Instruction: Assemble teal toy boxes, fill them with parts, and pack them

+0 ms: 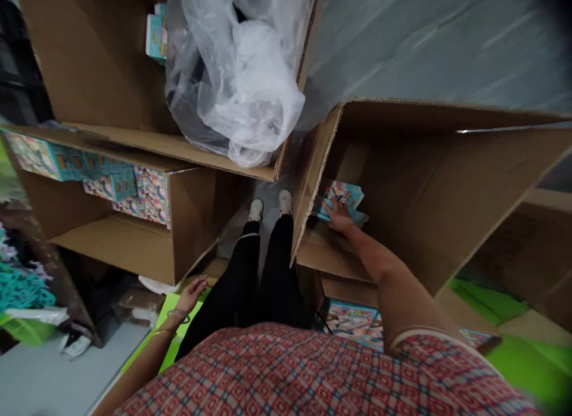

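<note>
My right hand [340,216] reaches down into a tall cardboard box [402,183] on the right. Its fingers lie over a small printed carton [346,192] in light blue and pink, low in that box, and seem to grip it. Part of the carton is hidden under the hand. By my left leg hangs my left hand [193,292], loosely curled with fingers apart and nothing in it. Below it lies a bright green surface [172,306].
At left, a cardboard box [196,207] holds several printed cartons [152,192]. Above it, crumpled clear plastic [263,88] fills part of another large box [98,58]. Teal pieces [22,279] sit at far left. More printed packs [351,320] lie beneath my right arm.
</note>
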Tool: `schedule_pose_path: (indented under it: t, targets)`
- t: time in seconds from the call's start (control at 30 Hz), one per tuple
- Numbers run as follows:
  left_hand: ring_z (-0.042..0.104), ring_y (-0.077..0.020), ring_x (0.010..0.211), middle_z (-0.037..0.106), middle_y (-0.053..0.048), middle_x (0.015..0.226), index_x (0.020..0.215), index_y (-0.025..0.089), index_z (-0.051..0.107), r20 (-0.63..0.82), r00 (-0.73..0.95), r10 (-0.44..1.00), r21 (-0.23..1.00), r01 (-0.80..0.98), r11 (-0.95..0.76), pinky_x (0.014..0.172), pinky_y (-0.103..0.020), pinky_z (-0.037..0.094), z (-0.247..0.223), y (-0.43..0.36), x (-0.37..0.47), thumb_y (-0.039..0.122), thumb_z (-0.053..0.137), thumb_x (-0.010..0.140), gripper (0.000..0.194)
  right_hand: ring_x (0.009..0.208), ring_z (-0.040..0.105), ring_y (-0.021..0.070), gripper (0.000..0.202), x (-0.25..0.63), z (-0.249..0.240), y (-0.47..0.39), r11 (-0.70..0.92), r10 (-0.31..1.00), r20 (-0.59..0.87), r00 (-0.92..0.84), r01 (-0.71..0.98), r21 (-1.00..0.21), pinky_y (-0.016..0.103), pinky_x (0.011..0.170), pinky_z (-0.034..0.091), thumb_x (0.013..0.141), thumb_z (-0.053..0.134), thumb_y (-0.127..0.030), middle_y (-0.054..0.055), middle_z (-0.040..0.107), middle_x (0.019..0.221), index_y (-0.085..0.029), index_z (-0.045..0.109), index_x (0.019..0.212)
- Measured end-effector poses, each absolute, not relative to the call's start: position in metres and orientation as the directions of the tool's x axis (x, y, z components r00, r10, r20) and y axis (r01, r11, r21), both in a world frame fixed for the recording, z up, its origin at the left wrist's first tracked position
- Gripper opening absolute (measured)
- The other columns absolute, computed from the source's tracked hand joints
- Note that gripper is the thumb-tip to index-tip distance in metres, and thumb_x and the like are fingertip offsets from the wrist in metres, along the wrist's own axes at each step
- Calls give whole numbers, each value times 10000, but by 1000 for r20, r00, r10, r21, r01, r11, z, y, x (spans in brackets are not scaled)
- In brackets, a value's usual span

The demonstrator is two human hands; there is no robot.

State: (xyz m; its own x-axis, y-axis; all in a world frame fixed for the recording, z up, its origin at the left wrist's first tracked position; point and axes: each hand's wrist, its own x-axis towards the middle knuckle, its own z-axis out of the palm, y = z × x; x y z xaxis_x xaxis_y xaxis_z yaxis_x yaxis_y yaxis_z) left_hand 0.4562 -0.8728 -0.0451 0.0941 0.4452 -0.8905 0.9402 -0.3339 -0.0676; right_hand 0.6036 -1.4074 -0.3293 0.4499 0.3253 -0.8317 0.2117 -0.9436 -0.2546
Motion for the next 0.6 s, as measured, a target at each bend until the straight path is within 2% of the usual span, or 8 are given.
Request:
schedule_pose_path:
  t: [0.1,0.17,0.23,0.3,0.33,0.4,0.47,0.6]
  targets:
    - [713,-314,1165,804,-2,1020,982,284,764,-884,230,407,58,918,-392,1122,-427,509,-40,-910,489,500,728,807,281,1523,289,476,1037,616,-342,-1413,-965,261,-835,484,152,-214,588,1239,247,891,776,-363,309,155,1744,-108,216,1725]
    - [711,-313,1178,805,18,1100,1055,324,786,-896,319,308,173,890,-421,1126,-423,519,-30,-952,518,503,719,846,283,1532,254,513,1143,621,-349,-1413,-980,201,-840,503,94,-178,628,1240,237,842,839,-397,321,140,1742,-97,184,1730]
    - [714,-332,1152,798,-34,1148,1098,311,815,-894,445,63,379,821,-427,1115,-463,541,-23,-1010,547,520,710,895,310,1538,239,516,1170,624,-353,-1410,-984,170,-836,521,50,-169,646,1253,207,827,867,-379,315,169,1733,-108,181,1734]
    - [730,-333,1068,792,-104,1128,1143,271,825,-845,490,-213,534,795,-287,1058,-499,578,-27,-1077,573,520,676,950,348,1548,228,492,1136,625,-353,-1407,-982,175,-827,534,32,-187,644,1273,155,853,855,-368,307,195,1726,-113,186,1736]
    - [729,-336,1073,786,-136,1149,1161,243,822,-811,487,-323,559,809,-185,1054,-514,579,-36,-1113,584,502,677,960,358,1556,217,479,1105,626,-352,-1407,-980,178,-823,540,23,-197,641,1280,129,875,836,-368,307,200,1724,-106,193,1734]
    - [730,-332,1085,778,-163,1153,1161,171,802,-812,429,-397,467,884,1,1088,-546,557,-70,-1182,600,384,764,908,333,1567,208,464,1039,629,-350,-1410,-978,178,-823,540,2,-211,635,1281,118,912,794,-364,323,201,1719,-72,215,1723]
    - [731,-300,1113,761,-185,1187,1196,108,751,-890,337,-306,326,941,90,1129,-525,524,-120,-1243,611,234,789,873,348,1572,218,467,991,631,-348,-1416,-977,168,-827,537,-24,-214,638,1270,160,936,757,-336,334,190,1720,-52,219,1718]
    - [658,-278,1310,630,-288,1442,1371,15,580,-963,206,-172,187,975,121,1166,-490,465,-229,-1322,619,265,608,1009,441,1580,251,474,931,634,-352,-1428,-975,144,-830,538,-68,-213,658,1253,230,958,707,-264,271,232,1734,-142,210,1736]
